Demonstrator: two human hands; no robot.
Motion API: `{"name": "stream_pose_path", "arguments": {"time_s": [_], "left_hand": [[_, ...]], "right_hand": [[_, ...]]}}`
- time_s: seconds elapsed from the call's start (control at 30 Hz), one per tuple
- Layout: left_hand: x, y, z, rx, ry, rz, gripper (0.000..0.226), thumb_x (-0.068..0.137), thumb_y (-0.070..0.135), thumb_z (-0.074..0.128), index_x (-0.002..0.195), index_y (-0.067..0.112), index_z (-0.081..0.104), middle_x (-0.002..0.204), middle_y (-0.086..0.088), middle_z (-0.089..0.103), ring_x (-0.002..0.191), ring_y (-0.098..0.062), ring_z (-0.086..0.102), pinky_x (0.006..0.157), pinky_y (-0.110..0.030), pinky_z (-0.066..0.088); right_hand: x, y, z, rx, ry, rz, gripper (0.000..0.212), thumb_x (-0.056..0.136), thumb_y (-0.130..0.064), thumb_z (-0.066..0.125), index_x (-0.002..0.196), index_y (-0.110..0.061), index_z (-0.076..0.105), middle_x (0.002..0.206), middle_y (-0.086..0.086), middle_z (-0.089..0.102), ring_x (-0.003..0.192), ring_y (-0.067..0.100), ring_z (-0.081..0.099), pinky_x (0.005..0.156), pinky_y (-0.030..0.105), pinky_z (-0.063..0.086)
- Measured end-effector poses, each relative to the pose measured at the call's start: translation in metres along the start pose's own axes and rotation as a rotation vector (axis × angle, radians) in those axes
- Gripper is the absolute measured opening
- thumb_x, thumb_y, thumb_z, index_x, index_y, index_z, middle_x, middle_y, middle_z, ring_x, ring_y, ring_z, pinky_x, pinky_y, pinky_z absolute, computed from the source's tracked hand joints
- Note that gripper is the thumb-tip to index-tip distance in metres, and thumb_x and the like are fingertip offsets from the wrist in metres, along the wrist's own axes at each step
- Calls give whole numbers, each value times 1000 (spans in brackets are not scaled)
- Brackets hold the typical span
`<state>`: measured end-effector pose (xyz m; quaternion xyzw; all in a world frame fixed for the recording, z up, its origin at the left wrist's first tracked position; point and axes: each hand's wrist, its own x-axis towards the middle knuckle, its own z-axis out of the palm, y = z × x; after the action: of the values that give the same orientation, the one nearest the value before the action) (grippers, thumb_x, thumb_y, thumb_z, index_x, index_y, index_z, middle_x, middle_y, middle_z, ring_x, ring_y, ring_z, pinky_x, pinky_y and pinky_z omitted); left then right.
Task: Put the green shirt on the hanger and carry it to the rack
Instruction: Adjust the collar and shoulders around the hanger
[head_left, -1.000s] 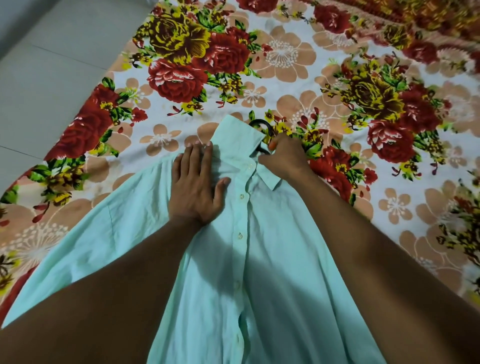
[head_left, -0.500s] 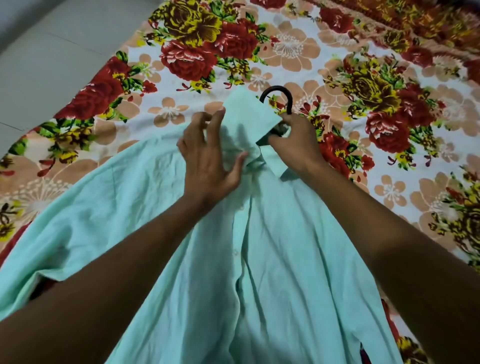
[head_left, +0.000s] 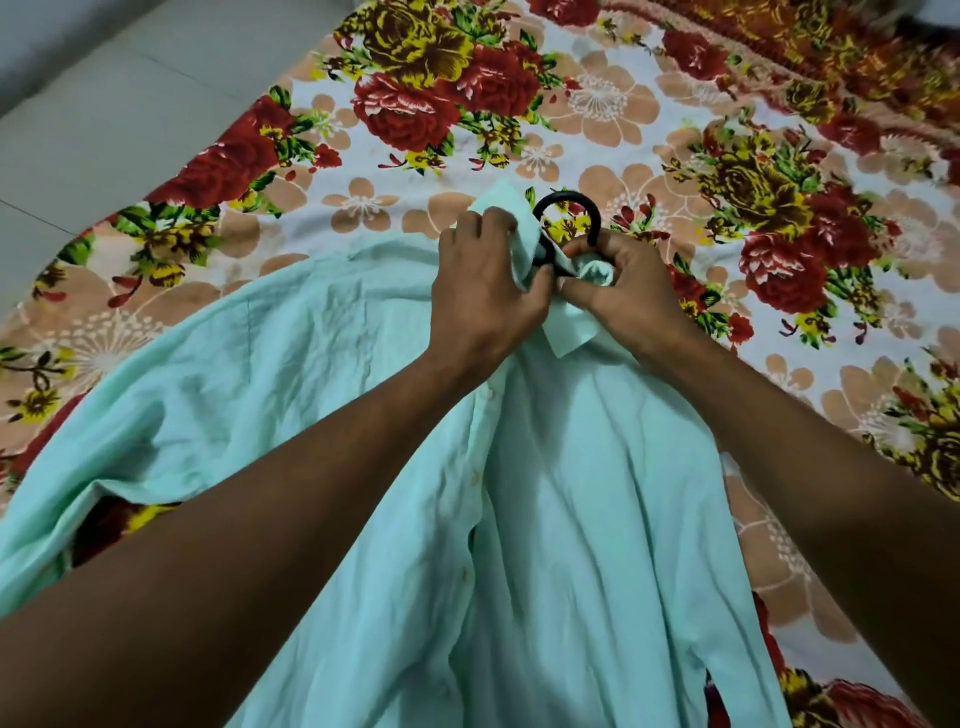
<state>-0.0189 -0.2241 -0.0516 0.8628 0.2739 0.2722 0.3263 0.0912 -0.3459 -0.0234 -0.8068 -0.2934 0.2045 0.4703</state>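
While the green shirt (head_left: 545, 519) lies spread front-up over the floral bedsheet (head_left: 649, 130), its collar is gathered between both hands in the head view. The left collar flap is pinched closed in the left hand (head_left: 483, 291), fingers curled over the cloth. The bunched right side of the collar is gripped by the right hand (head_left: 618, 291), thumb pressed in, just below the black hook of the hanger (head_left: 569, 213) (only the hook and a short piece of neck are seen, the rest being hidden under fabric). The hands touch at the collar. A grey tiled floor (head_left: 104, 104) is seen beyond the sheet's left edge.
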Motion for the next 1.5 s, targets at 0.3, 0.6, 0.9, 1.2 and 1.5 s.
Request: {"name": "stream_pose_path", "arguments": {"time_s": [0.3, 0.6, 0.9, 1.2, 1.5], "left_hand": [[1, -19, -40, -575, 84, -448, 12, 81, 14, 66, 76, 16, 56, 74, -1, 61, 71, -18, 63, 70, -34, 58], [2, -36, -53, -968, -223, -757, 21, 93, 2, 54, 87, 15, 69, 105, -12, 69, 112, -36, 68, 78, -45, 64], [11, -50, -45, -997, -217, -679, 23, 106, 22, 52, 117, 12, 70, 113, -13, 73, 100, -27, 70, 85, -43, 63], [11, -64, -48, -1240, -326, -789, 39, 107, 34, 48, 132, 9, 63, 132, -12, 69, 120, -28, 68, 91, -45, 60], [5, -67, -33, -1256, -348, -926, 45, 103, 46, 52, 128, 11, 65, 126, -13, 72, 114, -31, 70, 98, -46, 58]], "right_hand": [[9, 1, -24, -183, -115, 107, 47, 74, -56, 86, 83, -15, 64, 87, -3, 68, 80, 11, 63, 72, 29, 50], [66, -63, -46, -537, -702, 263, 67, 83, -50, 72, 144, -28, 57, 148, -6, 55, 134, 14, 53, 114, 36, 41], [85, -65, 29, -335, -675, -71, 32, 90, -22, 78, 118, -7, 75, 112, 10, 77, 94, 11, 74, 85, 25, 60], [104, -74, 22, -462, -662, -20, 27, 101, -31, 64, 108, -9, 78, 97, -1, 77, 83, 13, 71, 82, 33, 62], [107, -66, 24, -503, -746, 28, 43, 100, -44, 62, 92, -3, 71, 82, 13, 64, 60, 14, 59, 67, 34, 51]]}}
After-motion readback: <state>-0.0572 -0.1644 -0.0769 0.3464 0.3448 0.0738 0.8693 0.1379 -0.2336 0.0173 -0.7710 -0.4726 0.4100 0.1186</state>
